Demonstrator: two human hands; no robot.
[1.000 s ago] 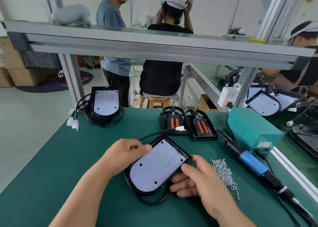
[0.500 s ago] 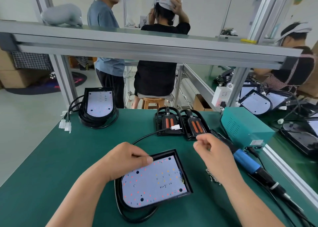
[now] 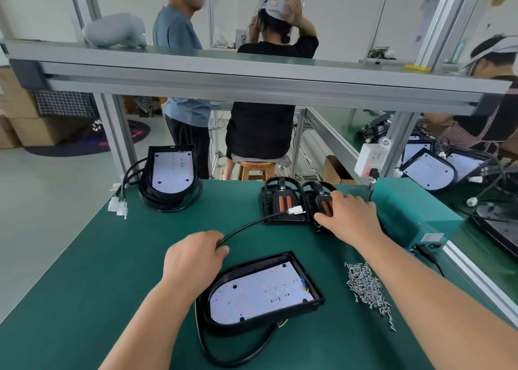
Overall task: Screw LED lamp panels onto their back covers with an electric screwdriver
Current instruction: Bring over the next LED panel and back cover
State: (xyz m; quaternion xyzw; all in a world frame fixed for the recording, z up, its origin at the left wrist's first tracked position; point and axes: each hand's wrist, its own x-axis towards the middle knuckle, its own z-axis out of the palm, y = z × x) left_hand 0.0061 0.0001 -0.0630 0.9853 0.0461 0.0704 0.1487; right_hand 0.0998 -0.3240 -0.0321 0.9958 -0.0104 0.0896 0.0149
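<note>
A white LED panel [image 3: 260, 294] with red and orange dots lies in its black back cover [image 3: 314, 280] on the green mat, near the front. My left hand [image 3: 193, 257] sits just behind the cover's left end, fingers curled round its black cable [image 3: 246, 225], which runs to a white plug [image 3: 295, 210]. My right hand [image 3: 347, 215] reaches far right and grips the right one of two empty back covers [image 3: 322, 201], thumb at its near edge. A second empty cover [image 3: 280, 201] stands beside it. The electric screwdriver is hidden under my right arm.
A pile of loose screws [image 3: 364, 288] lies right of the panel. A green power box [image 3: 414, 218] stands at the right edge. A stack of assembled lamps [image 3: 172, 176] with coiled cables and white connectors [image 3: 117, 205] sits at the back left. Other people work behind the aluminium frame.
My right hand let go of the lamp and reached back right onto the empty cover. The lamp turned and now lies flat; my left hand moved from its edge to the cable.
</note>
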